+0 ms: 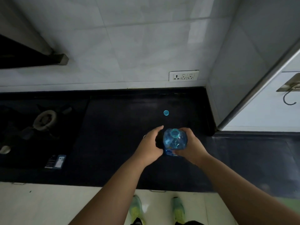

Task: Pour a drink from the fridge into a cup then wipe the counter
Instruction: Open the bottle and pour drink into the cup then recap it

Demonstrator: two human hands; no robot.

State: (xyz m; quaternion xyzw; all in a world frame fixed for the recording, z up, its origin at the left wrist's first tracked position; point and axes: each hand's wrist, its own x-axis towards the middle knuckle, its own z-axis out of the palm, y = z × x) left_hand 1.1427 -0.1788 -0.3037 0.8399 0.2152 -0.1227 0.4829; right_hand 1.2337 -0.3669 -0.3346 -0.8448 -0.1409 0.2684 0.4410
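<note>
My right hand (191, 144) has its fingers wrapped around the blue bottle (175, 140), clamped on its right side; the bottle stands uncapped, mouth up toward my camera. My left hand (150, 145) curls its fingers around a dark object (159, 140) pressed just against the bottle's left side. I take it for the cup, but it is too dark against the black table (113, 135) for me to tell its shape, and a faint pale rim shows at the hand's 9 o'clock edge. Both hands sit close together over the middle of the table. At 12 o'clock from the bottle, a little apart from it, the blue cap (166, 112) lies alone on the table. Far out at 9 o'clock I see a stove burner (45, 118), and a blue-and-white label (56, 161) toward 8 o'clock. A socket plate (184, 75) sits on the tiled wall at 12 o'clock. My green shoes (137, 208) show on the floor at 6 o'clock.
</note>
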